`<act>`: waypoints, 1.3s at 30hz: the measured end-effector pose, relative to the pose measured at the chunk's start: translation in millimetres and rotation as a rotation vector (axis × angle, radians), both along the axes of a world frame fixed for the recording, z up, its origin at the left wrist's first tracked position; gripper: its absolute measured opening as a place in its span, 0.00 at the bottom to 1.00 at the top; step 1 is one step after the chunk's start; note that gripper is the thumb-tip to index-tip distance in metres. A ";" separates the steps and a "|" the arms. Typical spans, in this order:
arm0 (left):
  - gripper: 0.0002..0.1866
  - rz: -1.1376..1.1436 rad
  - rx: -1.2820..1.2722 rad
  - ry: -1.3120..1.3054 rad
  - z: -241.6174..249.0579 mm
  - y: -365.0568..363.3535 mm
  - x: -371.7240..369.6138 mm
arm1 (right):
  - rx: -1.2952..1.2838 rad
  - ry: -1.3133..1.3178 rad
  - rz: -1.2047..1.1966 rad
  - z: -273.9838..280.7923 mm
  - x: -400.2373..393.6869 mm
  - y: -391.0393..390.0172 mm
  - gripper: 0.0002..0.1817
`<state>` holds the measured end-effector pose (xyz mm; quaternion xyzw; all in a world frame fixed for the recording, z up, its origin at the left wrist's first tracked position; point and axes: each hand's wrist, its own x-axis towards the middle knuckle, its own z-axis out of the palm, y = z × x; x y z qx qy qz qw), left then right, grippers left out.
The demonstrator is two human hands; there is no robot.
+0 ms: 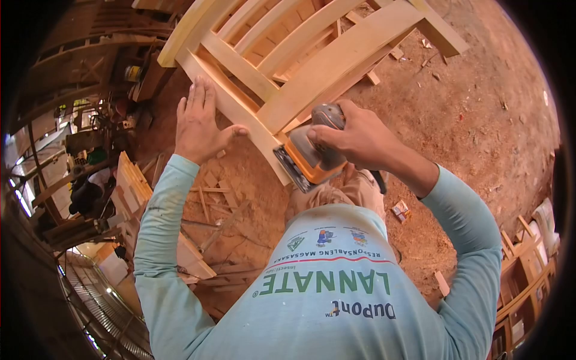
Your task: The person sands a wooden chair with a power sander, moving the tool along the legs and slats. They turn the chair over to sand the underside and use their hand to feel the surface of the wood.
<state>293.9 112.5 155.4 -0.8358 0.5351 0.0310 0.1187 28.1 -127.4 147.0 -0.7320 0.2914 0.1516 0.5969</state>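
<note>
My right hand (363, 133) wraps round the grey top of an orange electric sander (307, 155). The sander is tilted, its flat pad against the near end of a pale wooden piece of furniture (243, 122), perhaps a chair or bench. Lying flat along the left edge of that same wood is my left hand (203, 120), thumb spread out and nothing in its grasp. Curved slats (267, 27) and a broad crosspiece (345, 60) join the frame farther away. A dark cord shows by my right wrist. The sander's underside is mostly hidden.
Brown dirt floor (480, 114) with dust and wood scraps surrounds the furniture. Loose boards (135, 180) and sticks lie at left, with a crouching person (90, 195) beyond. More wooden frames (522, 273) stand at lower right. A small packet (401, 210) lies near my legs.
</note>
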 end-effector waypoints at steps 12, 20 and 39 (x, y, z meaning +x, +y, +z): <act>0.73 0.040 -0.129 0.041 -6.7 4.4 -0.1 | -0.534 -0.291 -0.057 49.0 -61.3 -13.3 0.41; 0.71 -0.008 -0.348 0.045 -29.3 18.5 6.3 | -0.853 -0.465 -0.073 67.8 -5.9 26.8 0.40; 0.67 -0.109 -0.492 0.259 -53.8 29.8 26.0 | -1.161 -0.389 -0.019 50.9 66.9 107.8 0.40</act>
